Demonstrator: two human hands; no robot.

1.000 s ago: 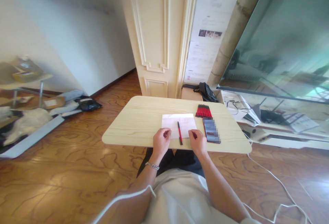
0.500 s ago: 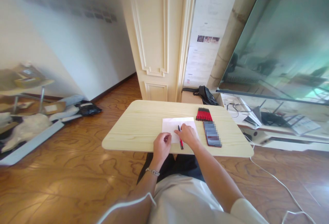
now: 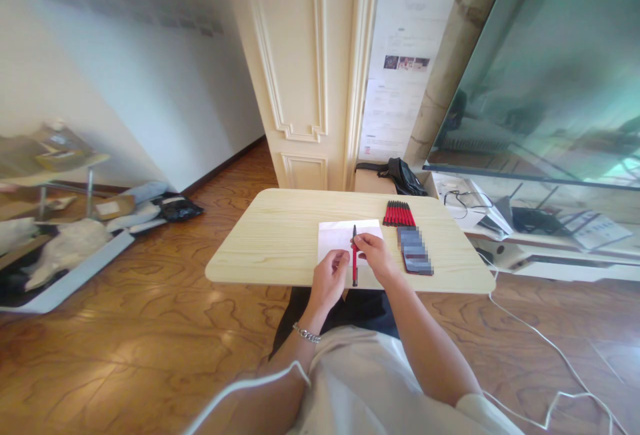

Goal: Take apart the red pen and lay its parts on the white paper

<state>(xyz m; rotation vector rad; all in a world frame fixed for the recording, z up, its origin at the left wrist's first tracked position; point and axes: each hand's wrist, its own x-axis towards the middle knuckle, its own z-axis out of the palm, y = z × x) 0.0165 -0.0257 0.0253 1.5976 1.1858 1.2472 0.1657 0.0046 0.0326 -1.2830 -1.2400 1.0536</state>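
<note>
The right hand point(image 3: 376, 256) pinches a red-and-black pen point(image 3: 355, 256) near its middle — lifted upright over the white paper point(image 3: 337, 236). The left hand point(image 3: 330, 278) rests loosely curled just beside the pen's lower end, holding nothing — more red pens point(image 3: 399, 214) lie in a row further back on the table point(image 3: 280, 235).

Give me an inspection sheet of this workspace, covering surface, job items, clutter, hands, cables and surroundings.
Surface: light wooden table, rounded corners.
Job's things: red and black pen held in the right hand above a white sheet of paper.
Clutter: row of red pens at the far edge; dark phone beside the paper.
Hands: right grips the pen; left hand beside the pen at the paper's near edge, bracelet on its wrist.
Cables: white cable across the floor on the right.
Surroundings: wooden floor, cream panelled pillar, black bag, litter on the left.
</note>
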